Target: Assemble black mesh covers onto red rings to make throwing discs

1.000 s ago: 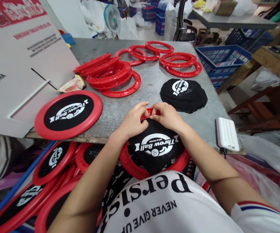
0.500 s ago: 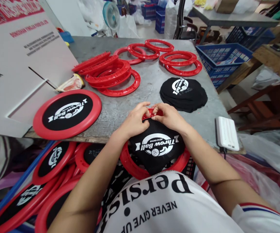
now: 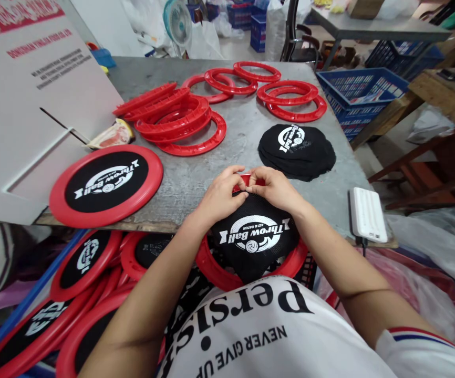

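Observation:
A red plastic ring (image 3: 215, 270) leans against my body at the table's near edge, with a black mesh cloth (image 3: 253, 239) printed "Throw Ball" draped over it. My left hand (image 3: 221, 197) and my right hand (image 3: 275, 189) meet at the ring's far rim, fingers pinched on the cloth's edge and the red rim there. A pile of the same black cloths (image 3: 296, 149) lies just beyond my right hand. A finished red disc with its black centre (image 3: 107, 184) rests to the left on the table.
Several loose red rings (image 3: 180, 121) are stacked and spread across the grey table (image 3: 196, 178). A white cardboard sheet (image 3: 22, 110) covers the left. A white device (image 3: 365, 212) sits at the right edge. Finished discs (image 3: 85, 260) pile below the table; blue crates (image 3: 361, 89) stand at right.
Both hands stay pinched at the ring's far rim, the fingers shifting slightly closer together. The view has drifted a little.

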A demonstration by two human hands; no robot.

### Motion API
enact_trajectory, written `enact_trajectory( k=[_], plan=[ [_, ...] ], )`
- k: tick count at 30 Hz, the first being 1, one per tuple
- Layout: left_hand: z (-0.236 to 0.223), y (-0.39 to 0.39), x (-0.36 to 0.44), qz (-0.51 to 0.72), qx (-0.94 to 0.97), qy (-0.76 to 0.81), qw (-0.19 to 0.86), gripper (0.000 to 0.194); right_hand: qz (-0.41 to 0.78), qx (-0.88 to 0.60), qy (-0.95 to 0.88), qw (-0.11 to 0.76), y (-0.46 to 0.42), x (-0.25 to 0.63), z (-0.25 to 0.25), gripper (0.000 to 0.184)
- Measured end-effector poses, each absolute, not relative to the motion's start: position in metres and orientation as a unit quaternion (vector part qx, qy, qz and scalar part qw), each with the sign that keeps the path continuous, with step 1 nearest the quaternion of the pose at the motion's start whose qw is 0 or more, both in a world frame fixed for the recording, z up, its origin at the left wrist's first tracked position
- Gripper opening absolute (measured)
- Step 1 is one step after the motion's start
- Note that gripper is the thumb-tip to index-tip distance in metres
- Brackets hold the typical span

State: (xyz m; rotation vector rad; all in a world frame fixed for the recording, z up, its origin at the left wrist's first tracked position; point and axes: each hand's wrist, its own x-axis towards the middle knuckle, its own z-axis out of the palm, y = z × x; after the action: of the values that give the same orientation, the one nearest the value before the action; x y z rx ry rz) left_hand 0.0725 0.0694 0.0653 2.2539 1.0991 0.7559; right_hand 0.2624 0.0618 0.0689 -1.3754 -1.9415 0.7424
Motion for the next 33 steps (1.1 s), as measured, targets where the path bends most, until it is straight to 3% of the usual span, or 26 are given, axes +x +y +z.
enact_trajectory(
  k=[15,33],
  plan=[
    [0.071,0.072,0.076,0.29,0.788,0.457,0.294,0.012,0.273,-0.514,-0.748,0.319,0.064,0.261,0.065,0.016],
    [0.074,0.073,0.085,0.296,0.764,0.51,0.262,0.018,0.189,-0.548,-0.766,0.278,0.062,0.253,0.065,0.013]
  ],
)
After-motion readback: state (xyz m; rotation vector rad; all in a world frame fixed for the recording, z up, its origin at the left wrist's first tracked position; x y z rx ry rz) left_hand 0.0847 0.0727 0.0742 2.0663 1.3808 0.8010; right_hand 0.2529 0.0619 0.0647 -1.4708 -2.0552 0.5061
